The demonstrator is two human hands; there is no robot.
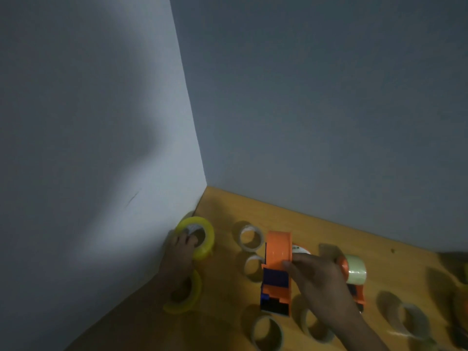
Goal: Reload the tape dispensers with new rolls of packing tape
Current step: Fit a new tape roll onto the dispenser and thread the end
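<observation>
The single head view looks forward and slightly down from above into a room corner, tilted so the walls [304, 97] fill most of the picture. Only the wooden table [329, 231] at the bottom edge sits near.
</observation>
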